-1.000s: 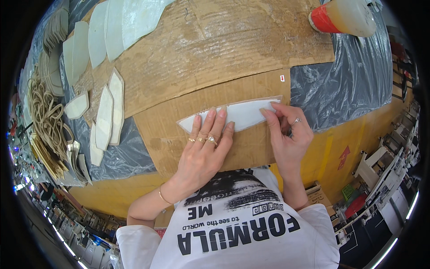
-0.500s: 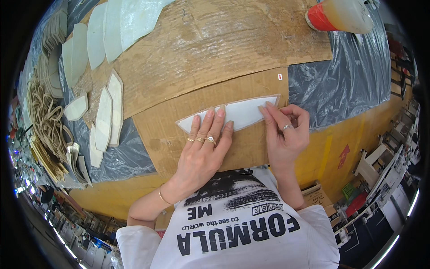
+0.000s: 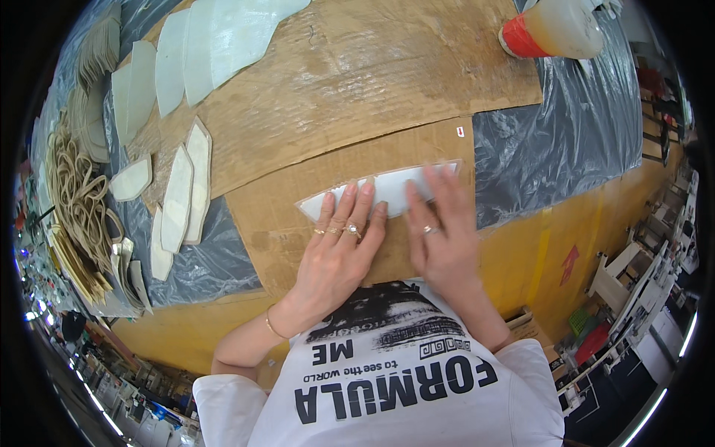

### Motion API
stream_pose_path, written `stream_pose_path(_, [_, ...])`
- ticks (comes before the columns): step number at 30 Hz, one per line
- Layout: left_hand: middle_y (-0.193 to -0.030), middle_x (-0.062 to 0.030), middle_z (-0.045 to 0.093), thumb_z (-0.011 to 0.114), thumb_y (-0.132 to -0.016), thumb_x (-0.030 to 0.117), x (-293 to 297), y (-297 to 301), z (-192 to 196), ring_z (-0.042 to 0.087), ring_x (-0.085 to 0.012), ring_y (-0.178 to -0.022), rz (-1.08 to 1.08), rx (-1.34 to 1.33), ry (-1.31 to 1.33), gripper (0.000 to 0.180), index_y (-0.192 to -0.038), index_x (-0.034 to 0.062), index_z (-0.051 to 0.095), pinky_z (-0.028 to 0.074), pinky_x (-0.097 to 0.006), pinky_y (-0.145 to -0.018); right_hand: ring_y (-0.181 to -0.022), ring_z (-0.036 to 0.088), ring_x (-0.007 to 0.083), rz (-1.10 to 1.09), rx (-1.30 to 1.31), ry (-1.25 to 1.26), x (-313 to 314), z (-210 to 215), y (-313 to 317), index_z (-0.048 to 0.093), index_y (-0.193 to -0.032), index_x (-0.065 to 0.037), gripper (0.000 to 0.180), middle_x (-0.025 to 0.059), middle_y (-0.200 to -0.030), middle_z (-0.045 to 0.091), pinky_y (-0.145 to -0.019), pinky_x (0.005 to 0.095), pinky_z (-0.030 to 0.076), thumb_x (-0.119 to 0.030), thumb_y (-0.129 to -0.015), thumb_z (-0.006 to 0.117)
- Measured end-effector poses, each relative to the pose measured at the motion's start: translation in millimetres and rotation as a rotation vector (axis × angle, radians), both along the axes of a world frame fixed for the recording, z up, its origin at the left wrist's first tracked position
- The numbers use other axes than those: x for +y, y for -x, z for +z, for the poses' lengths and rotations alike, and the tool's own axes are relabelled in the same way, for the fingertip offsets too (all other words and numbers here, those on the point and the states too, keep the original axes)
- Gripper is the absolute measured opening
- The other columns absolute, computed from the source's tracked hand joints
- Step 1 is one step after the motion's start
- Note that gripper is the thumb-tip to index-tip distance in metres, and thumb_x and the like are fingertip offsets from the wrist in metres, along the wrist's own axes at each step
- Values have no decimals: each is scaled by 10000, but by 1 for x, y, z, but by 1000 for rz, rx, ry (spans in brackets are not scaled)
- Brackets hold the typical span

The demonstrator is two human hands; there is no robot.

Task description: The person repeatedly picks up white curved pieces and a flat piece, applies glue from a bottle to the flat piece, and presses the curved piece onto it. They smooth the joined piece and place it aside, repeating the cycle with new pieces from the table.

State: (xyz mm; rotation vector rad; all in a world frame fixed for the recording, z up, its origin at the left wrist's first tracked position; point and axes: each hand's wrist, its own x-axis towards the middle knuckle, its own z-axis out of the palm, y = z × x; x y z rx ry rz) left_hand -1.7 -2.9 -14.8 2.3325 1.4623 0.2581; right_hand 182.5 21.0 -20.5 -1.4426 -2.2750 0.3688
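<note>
A long, pointed white cut piece (image 3: pixel 395 188) with a thin pinkish-beige border lies on the cardboard sheet (image 3: pixel 268 238) before me. My left hand (image 3: pixel 339 235) rests flat over its left half, fingers stretched out and holding nothing. Over the right half is my right hand (image 3: pixel 443 231), its fingers extended and smeared by motion. Whether those fingertips touch the piece I cannot tell. Left of the cardboard lie several smaller cream pieces with pointed ends (image 3: pixel 177 197), partly overlapping.
Large pale translucent panels (image 3: pixel 223 45) fan out at the far left. A bundle of beige cord (image 3: pixel 78 186) and stacked beige pieces (image 3: pixel 97 52) line the left edge. At the far right stands a red-and-clear container (image 3: pixel 547 33) on dark plastic sheeting (image 3: pixel 558 149).
My right hand has let go of the piece's right end, where its fingers were pinched, and moved left over the piece with fingers extended. The left hand stays in place.
</note>
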Motion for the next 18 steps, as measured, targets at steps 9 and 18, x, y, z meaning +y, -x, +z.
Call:
stream_pose_path(9, [-1481,-183,429,536,-872,50,-3,-1,-3,397,-347,-1389,39,-80,10,404,-1271,10,585,322,-498,-1142,-1305,483,385,59,-12,118,-3,3,15,508,-1306,24,465,242,-1341,533,-1050,461,439,-38,-856,609])
stream_pose_path(18, [-1480,-185,426,584,-830,10,-11,10,-12,396,-363,-1383,66,-290,7,425,-1254,0,593,309,-507,-1145,-1301,487,392,103,20,184,-7,6,21,527,-1376,-36,566,205,-1369,528,-1038,430,458,-11,-815,597])
